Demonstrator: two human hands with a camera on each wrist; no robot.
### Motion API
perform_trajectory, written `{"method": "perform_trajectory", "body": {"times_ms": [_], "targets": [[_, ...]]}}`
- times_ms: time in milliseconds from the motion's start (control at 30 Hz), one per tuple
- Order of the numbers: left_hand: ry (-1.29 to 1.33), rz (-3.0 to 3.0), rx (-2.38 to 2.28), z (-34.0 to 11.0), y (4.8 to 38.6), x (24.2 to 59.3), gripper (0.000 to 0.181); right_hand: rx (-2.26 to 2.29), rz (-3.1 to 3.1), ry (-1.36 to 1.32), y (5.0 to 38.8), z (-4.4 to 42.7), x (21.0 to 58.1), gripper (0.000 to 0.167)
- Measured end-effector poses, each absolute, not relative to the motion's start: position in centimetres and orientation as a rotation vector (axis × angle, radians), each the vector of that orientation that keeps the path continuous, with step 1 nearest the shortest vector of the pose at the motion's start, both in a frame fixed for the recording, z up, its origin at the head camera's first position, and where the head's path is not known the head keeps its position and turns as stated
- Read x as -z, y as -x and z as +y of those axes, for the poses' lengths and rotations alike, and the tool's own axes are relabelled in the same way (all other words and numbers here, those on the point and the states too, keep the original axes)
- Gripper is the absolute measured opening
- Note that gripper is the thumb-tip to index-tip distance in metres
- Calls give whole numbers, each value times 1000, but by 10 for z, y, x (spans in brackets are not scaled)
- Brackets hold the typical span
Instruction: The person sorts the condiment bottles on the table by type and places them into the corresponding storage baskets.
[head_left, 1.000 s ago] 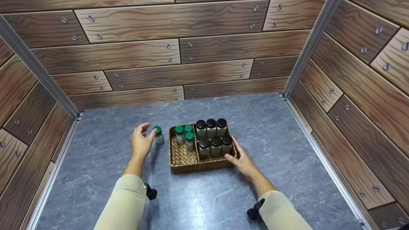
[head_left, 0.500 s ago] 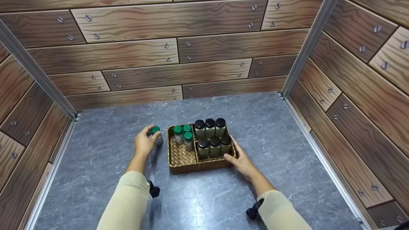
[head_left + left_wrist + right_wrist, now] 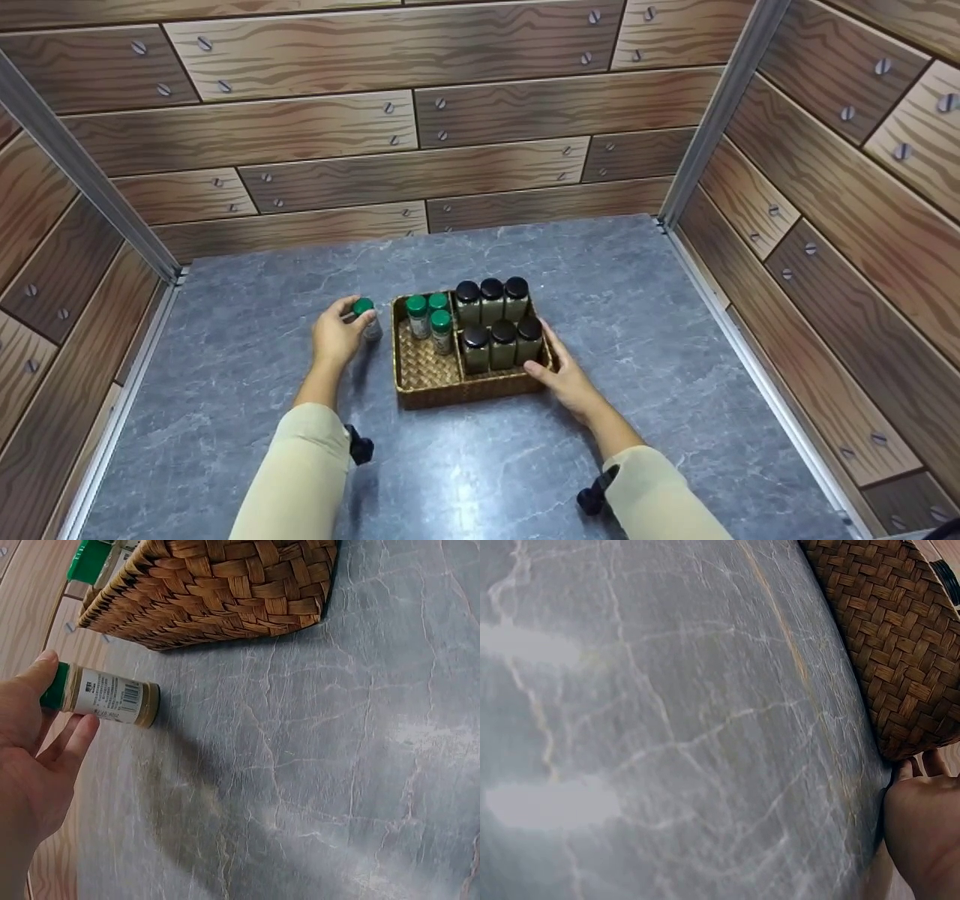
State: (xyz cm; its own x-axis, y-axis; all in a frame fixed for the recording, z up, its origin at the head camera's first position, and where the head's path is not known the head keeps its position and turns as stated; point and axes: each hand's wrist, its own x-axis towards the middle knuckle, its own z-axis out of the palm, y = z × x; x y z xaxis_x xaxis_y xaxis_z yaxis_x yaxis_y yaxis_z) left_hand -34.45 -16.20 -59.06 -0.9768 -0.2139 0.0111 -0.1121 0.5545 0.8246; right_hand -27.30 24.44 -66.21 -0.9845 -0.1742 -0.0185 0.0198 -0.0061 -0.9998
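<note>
My left hand (image 3: 337,335) pinches a green-capped spice jar (image 3: 112,696) near its cap, just left of the woven basket (image 3: 427,394). In the left wrist view the thumb lies on the cap and fingers reach round the far side; the jar's base is at the tabletop. At the basket's right front corner, my right hand (image 3: 571,381) grips the wall, thumb by the front rim and fingers along the right side, partly hidden. Three green-capped jars (image 3: 441,334) stand in the left compartment. Several black-capped jars (image 3: 503,343) fill the two right compartments in rows.
The basket stands on a grey marble-patterned tabletop (image 3: 480,465). Wood-plank-patterned walls (image 3: 502,165) enclose the back and both sides, with metal strips (image 3: 757,375) along the edges. Bare woven floor shows at the front of the left compartment.
My left hand has moved in to the jar, its thumb and fingers closing round the cap. The right hand keeps its place on the basket. The whole view has shifted slightly.
</note>
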Motion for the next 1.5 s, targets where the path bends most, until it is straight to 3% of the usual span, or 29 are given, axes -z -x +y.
{"method": "perform_trajectory", "body": {"times_ms": [733,1500], "targets": [[-336,-2576,1581,-173,321,587,50,2127,2118,172,274,241,662,91],[-209,-2518,1659,-141,293,529,51,2145,2117,181,274,243,662,89]]}}
